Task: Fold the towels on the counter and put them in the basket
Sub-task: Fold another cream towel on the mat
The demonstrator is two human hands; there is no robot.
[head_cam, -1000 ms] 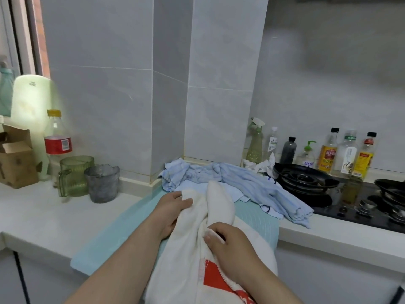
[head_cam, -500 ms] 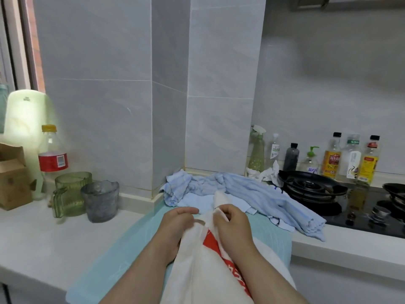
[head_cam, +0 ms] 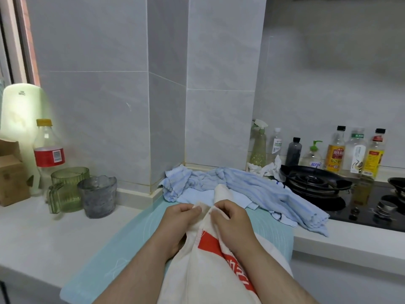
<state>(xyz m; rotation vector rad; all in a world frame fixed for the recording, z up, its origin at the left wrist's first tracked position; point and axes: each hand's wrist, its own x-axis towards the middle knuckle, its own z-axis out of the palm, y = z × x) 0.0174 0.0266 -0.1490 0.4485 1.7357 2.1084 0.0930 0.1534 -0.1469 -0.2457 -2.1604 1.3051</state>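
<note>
A cream towel with a red printed band (head_cam: 208,273) hangs bunched between my hands above a light blue mat (head_cam: 131,244). My left hand (head_cam: 179,220) pinches its upper edge on the left. My right hand (head_cam: 230,220) grips the same edge just to the right, fingers curled. Behind them a heap of light blue towels (head_cam: 252,189) lies crumpled on the counter against the tiled pillar. No basket is in view.
A gas stove (head_cam: 317,183) with a row of bottles (head_cam: 355,150) fills the right counter. On the left stand a green jug (head_cam: 68,189), a grey cup (head_cam: 98,196), a red-labelled bottle (head_cam: 48,150) and a cardboard box (head_cam: 11,172).
Both hands have come together at the cream towel's top edge and lifted it, turning the red band into view. The view has tilted slightly up.
</note>
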